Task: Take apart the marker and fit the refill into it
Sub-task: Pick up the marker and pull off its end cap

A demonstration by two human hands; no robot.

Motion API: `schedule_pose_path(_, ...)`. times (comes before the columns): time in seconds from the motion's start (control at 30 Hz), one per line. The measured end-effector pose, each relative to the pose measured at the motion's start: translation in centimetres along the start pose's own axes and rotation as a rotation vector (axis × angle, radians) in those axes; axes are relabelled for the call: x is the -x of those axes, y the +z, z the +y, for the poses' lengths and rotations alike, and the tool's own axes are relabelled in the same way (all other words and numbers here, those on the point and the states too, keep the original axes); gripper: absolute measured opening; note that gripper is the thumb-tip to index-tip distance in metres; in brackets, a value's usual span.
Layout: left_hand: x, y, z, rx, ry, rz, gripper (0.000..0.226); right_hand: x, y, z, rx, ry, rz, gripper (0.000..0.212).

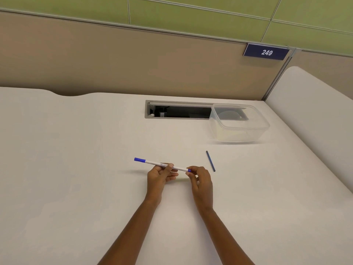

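left hand [159, 175] grips marker [162, 165] barrel, right hand [200, 181] pinches its blue end

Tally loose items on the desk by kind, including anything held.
Marker: 1, held in left hand and right hand
Refill: 1, lying on the desk
Clear plastic container: 1
Total: 3

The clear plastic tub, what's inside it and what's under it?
The clear tub looks empty. Its far edge overlaps the cable slot in the desk; a pale rounded shape shows through the wall, too blurred to identify.
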State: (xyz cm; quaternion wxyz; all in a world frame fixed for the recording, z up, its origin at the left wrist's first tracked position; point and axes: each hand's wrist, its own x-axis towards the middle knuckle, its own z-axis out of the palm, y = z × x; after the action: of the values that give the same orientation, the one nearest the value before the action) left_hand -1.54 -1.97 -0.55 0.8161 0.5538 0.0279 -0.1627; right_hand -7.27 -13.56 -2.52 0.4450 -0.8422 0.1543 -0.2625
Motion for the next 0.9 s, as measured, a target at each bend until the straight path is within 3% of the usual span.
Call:
schedule_pose_path(0.13,0.1,-0.1,0.1,0.031,0.005,0.001,0.008,0.3,0.3,0.0,0.155,-0.107,0.012,0.03)
schedule_pose_path(0.33,0.1,-0.3,-0.3,0.01,0.039,0.029,0.011,0.1,0.4,0.0,0.227,-0.171,0.03,0.015)
schedule_pose_path(0.5,0.2,-0.5,-0.3,0.046,0.015,-0.011,0.013,-0.4,-0.1,-0.2,0.16,-0.145,-0.039,0.031)
schedule_pose_path(0.63,0.2,-0.7,-0.2,0.069,0.02,-0.002,0.015,-1.3,-0.6,-1.4,0.048,0.016,-0.188,0.022)
schedule_pose_path(0.77,0.3,-0.9,-0.2,0.054,0.046,-0.024,0.017,-1.7,-1.3,-2.4,-0.167,0.279,-0.305,0.039)
schedule_pose_path(0.9,0.2,-0.7,-0.3,0.005,0.042,-0.028,0.017,-2.7,-2.4,-3.1,-0.243,0.499,-0.507,0.037)
